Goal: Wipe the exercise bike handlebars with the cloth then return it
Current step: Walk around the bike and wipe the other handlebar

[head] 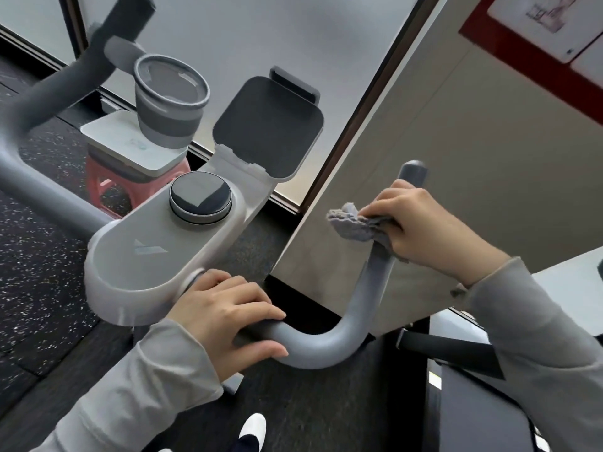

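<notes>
The exercise bike's grey handlebar (pixel 329 340) curves from the console out to the right and up to a dark end cap. My right hand (pixel 421 226) is closed around the upright part of that bar, pressing a crumpled grey cloth (pixel 354 223) against it. The cloth bunches out to the left of my fingers. My left hand (pixel 228 318) grips the horizontal part of the same bar right beside the console. The left handlebar (pixel 36 102) rises at the far left, untouched.
The light grey console (pixel 146 256) carries a round dark knob (pixel 199 199), a tablet holder (pixel 269 125) and a cup holder (pixel 171 99). A white box on a red stool (pixel 107 187) stands behind. A beige partition (pixel 424 132) is close to the right bar.
</notes>
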